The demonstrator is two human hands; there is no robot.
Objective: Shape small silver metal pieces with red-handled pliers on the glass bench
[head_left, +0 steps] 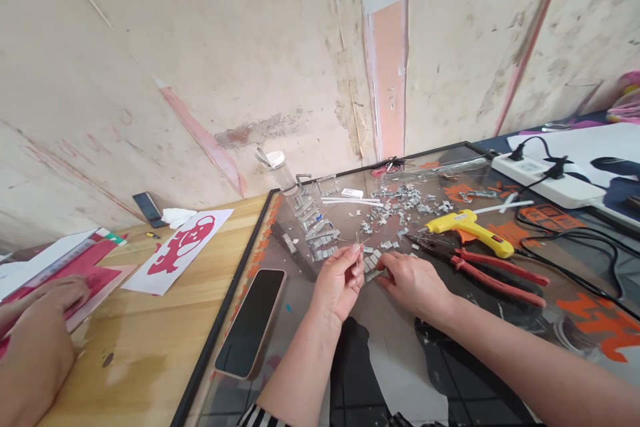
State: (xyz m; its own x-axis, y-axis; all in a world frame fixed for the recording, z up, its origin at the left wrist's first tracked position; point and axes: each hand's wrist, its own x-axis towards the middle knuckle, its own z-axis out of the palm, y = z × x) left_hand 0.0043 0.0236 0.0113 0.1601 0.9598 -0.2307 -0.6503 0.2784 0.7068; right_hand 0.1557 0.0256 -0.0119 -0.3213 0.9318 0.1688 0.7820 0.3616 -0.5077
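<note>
My left hand [343,280] is closed in a pinch, and short thin wires stick up between its thumb and fingertips. Just to its right, my right hand [413,283] rests low over the glass tabletop with its fingers curled in. Its fingertips meet the end of a row of small silver metal pieces [373,260]; whether one is gripped is hidden. A loose heap of similar silver bits [407,203] lies beyond my hands. Lined-up silver strips [320,233] lie to the left. Red-handled pliers [500,273] lie beside my right hand, below a yellow glue gun [470,227].
A phone [251,323] lies left of my left forearm. A lidded clear container [281,170] stands by the wall. A white power strip [547,180] and black cables [575,233] occupy the right. Another person's hands [50,320] rest over red paper at the left, near a red paper cutout [183,243].
</note>
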